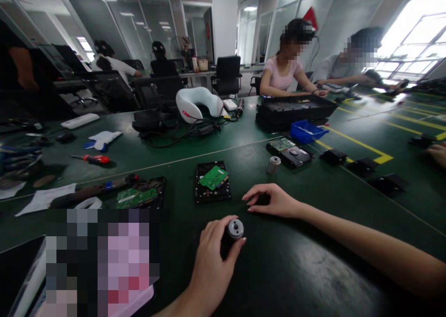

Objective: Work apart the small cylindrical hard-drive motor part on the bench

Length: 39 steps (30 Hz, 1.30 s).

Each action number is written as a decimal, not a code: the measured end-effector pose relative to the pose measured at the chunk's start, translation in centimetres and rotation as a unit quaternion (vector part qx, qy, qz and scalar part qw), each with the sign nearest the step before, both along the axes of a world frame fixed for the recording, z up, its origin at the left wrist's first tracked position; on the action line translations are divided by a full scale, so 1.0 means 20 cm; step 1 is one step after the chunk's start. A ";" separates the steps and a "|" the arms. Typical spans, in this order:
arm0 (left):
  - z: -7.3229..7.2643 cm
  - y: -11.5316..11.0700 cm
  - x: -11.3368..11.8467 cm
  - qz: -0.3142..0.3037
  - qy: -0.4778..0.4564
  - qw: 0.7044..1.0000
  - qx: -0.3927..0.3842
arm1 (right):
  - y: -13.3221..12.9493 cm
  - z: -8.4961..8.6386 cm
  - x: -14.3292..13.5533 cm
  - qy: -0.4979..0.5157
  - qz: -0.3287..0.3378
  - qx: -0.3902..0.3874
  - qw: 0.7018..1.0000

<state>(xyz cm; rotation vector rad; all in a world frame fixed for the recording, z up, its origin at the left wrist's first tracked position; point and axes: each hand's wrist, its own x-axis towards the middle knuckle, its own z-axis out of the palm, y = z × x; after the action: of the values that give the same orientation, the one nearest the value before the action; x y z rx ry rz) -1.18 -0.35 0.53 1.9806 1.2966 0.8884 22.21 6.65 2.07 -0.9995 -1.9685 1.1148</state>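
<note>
My left hand (215, 252) has its thumb and fingers round a small metal cylinder (236, 229), which looks like an electric motor. Its round end faces up, with a dark centre and small holes. To the right and a little farther away, my right hand (277, 200) rests low over the table, fingers curved and apart from the thumb, holding nothing. Beyond the hands lies a hard drive (204, 194) with a loose green circuit board (214, 177) on top. A second metal cylinder (274, 165) stands upright past my right hand, near another hard drive (296, 154).
On the green table (313, 261) are a red-handled screwdriver (95, 159), a blue bin (306, 131), a neck pillow (195, 103) with cables, and several black blocks (364, 166). A black tray (296, 108) stands before a seated person (284, 75). The lower left is pixelated.
</note>
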 end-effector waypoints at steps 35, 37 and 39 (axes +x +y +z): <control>0.06 -0.05 0.02 -0.016 0.002 0.999 -0.030 | -0.28 0.14 -0.22 0.086 0.046 0.177 0.979; 0.08 -0.08 0.03 -0.022 0.000 0.999 -0.047 | -0.30 0.14 -0.21 0.080 0.059 0.176 0.979; 0.09 -0.12 0.03 -0.025 -0.007 0.998 -0.063 | -0.33 0.15 -0.21 0.075 0.078 0.174 0.979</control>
<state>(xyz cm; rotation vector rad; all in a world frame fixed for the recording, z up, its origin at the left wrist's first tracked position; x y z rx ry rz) -0.53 -2.70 2.38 1.8977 1.2582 0.7751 18.05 0.13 5.10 -0.5685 -2.0532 0.8561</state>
